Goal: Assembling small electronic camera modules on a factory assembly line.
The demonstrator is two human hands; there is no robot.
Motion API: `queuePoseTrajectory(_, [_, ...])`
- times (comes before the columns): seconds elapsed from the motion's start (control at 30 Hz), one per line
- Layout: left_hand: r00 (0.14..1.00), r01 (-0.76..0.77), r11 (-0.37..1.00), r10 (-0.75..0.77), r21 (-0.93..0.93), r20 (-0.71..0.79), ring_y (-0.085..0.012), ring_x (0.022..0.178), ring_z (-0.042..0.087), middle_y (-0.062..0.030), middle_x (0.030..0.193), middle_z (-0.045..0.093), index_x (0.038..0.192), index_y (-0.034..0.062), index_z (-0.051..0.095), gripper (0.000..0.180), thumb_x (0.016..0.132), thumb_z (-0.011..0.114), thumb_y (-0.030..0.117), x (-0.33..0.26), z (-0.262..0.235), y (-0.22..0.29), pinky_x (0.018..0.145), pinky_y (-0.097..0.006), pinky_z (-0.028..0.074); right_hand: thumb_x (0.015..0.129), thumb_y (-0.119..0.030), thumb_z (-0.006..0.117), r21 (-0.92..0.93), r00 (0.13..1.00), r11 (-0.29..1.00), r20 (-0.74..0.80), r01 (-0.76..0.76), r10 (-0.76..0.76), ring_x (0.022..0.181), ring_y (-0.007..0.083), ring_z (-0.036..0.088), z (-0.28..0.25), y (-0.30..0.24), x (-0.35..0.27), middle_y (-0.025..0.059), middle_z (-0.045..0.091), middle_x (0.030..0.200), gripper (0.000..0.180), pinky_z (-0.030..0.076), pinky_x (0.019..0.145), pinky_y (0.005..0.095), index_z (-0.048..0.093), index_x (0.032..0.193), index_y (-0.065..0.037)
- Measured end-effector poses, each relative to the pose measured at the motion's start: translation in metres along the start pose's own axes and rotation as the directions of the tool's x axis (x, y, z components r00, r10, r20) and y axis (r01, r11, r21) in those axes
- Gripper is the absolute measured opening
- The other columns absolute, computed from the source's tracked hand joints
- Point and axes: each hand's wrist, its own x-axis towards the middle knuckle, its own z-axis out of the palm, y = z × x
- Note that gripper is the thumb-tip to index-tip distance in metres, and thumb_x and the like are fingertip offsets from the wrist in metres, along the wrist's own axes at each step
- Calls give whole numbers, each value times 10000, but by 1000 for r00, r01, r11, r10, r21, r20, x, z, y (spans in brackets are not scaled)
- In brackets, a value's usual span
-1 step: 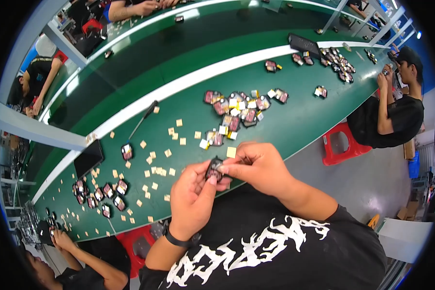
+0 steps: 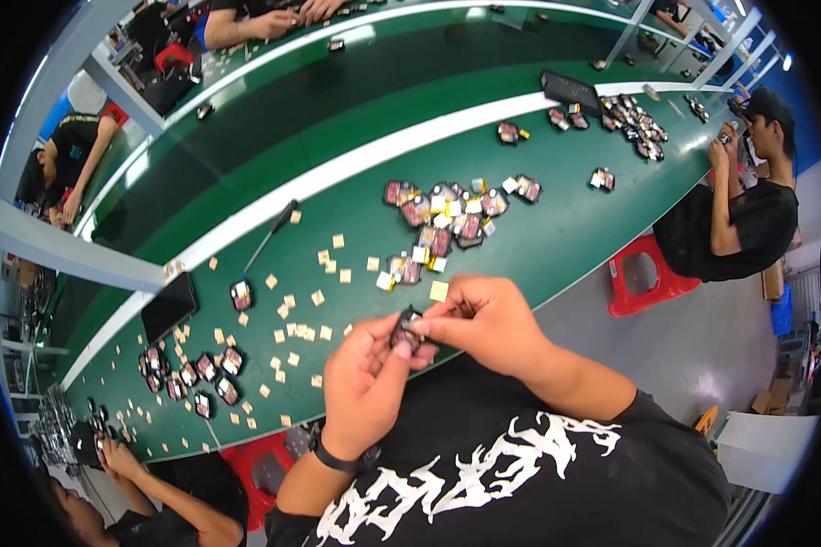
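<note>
My left hand [image 2: 371, 374] is closed around a small black-cased electronic unit [image 2: 405, 335], its inner face showing dark reddish parts. At the unit's upper right edge, the thumb and forefinger of my right hand [image 2: 485, 319] pinch together against it; whatever lies between those fingertips is hidden. A pale yellow square pad [image 2: 439, 291] shows just beyond my right forefinger, and I cannot tell whether it is touching. Past my hands lies a cluster of similar units [image 2: 442, 214], several with white and yellow pieces attached.
Loose square pads [image 2: 301, 332] are scattered over the green table [image 2: 556, 214] to the left, beside more units [image 2: 205, 369]. A screwdriver [image 2: 269, 239] and a black tray [image 2: 169, 307] lie farther back. Co-workers sit at both sides; a red stool [image 2: 652, 273] stands right.
The view has shifted slightly, so the table things appear a little lower. Both hands keep the same grip on the unit.
</note>
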Motion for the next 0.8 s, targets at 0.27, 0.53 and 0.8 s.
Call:
queuePoseTrajectory(0.27, [998,-58,998,58,26,-7,-271,981,735,-201,1156,669,1281,-59,475,271,1013,507,-74,-8,-1,-7,847,-335,622,896,-48,799,192,994,981,106,-20,0,728,36,574,1,27,7,-6,649,831,203,472,624,204,606,957,-29])
queuePoseTrajectory(0.53, [992,88,963,-108,-254,-67,-279,1007,727,-210,1179,661,1263,-69,470,237,1028,487,-55,-7,-16,-31,873,-360,634,932,-195,750,-485,807,660,198,574,-556,737,180,633,0,12,-8,40,625,888,173,505,629,317,701,1041,-70])
queuePoseTrajectory(0.8, [997,42,981,-54,-192,-58,-229,1085,685,-187,1209,657,1268,-86,511,249,1021,512,-66,-4,-22,-26,907,-361,627,868,-108,660,-673,621,165,522,721,-585,770,195,660,-8,7,-13,20,569,919,264,559,576,353,675,1131,-89])
